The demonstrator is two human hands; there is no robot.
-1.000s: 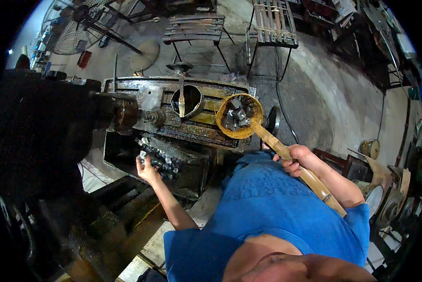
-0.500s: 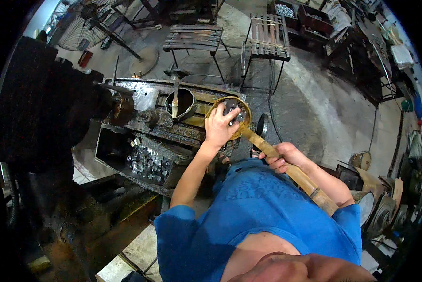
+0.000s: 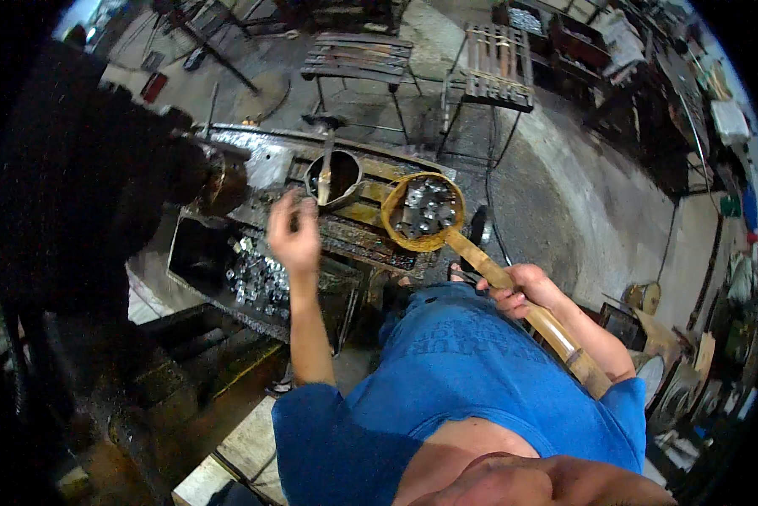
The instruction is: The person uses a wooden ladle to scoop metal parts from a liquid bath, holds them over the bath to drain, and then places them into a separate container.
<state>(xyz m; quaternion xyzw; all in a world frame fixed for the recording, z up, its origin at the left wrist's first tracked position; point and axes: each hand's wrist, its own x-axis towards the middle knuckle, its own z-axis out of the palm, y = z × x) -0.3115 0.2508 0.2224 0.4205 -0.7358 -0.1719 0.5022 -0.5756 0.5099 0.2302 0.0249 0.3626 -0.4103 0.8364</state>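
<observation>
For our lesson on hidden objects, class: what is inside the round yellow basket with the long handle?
Small shiny metal pieces are heaped in the basket. The uppermost show; anything beneath them, including the basket's bottom there, is covered.

Free air over the bin (image 3: 195, 251); a pot (image 3: 346, 175) blocks the left hand (image 3: 294, 232) ahead

A bright-blue crew-neck T-shirt (image 3: 480, 392) with plain short sleeves (image 3: 320, 430) and faded dark lettering (image 3: 488, 339) across its front is hanging over dark-blue trousers (image 3: 450, 291), while the left hand (image 3: 295, 240) and right hand (image 3: 526, 291) are showing bare.
</observation>
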